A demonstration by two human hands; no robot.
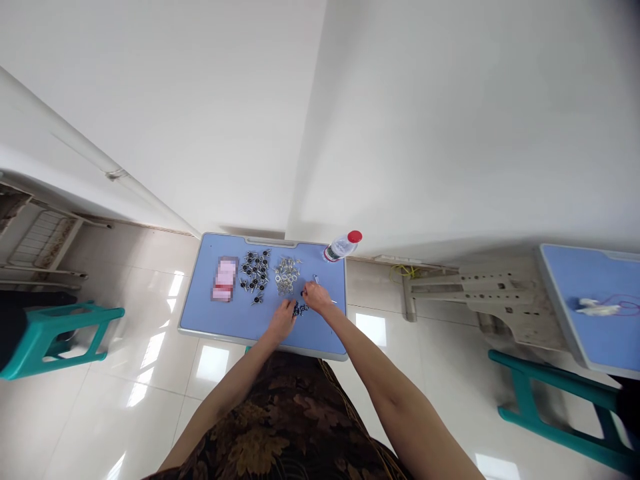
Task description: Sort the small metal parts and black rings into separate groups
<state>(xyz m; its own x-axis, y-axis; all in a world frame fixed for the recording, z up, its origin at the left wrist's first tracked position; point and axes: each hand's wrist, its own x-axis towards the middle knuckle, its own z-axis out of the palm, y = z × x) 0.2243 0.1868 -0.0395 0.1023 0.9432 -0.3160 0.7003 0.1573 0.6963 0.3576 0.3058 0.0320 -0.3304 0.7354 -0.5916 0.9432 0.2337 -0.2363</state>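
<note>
On the blue desk, my left hand rests at the left edge of a small cluster of dark parts, its fingertips touching or close to them. My right hand is just above and right of that cluster, fingers pinched together near a small dark piece; what it grips is too small to name. Beyond my hands lies a pile of silvery screws and washers. Farther left is a group of screws with black round pieces. A thin metal tool shows beside my right hand.
A clear bottle with a red cap stands at the desk's back right. A blurred pink item lies at the left. The wall is behind the desk. Green stools and another blue desk stand to the sides.
</note>
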